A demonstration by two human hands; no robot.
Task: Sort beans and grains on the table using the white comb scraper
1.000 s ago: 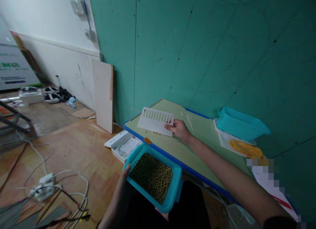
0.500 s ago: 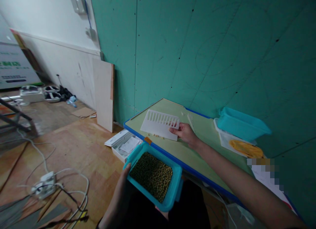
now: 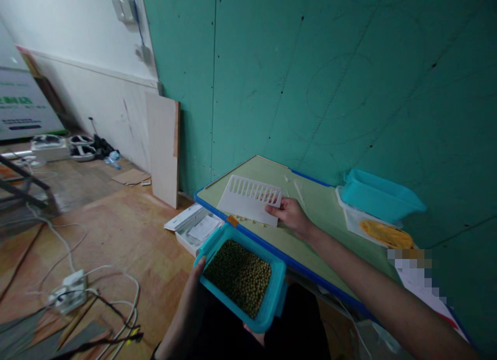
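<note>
"Two hands by the green table (image 3: 322,228)?"
"Yes. The left hand (image 3: 191,292) holds a blue plastic tub (image 3: 276,287), thumb on rim, fingers mostly hidden underneath."
"And the right hand (image 3: 293,216)?"
"Pinching a flat, slotted white scraper (image 3: 246,207) over the tabletop."
"Smallest?"
"Round beans (image 3: 254,282), shadowed and indistinct at the tub's left; a few lie loose along the scraper's edge."

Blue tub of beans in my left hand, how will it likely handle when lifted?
The tub is probably fairly heavy, given the beans spread across it. Its straight walls suggest it's stiff. The loose, round beans would likely roll if your left hand tilted it.
</note>
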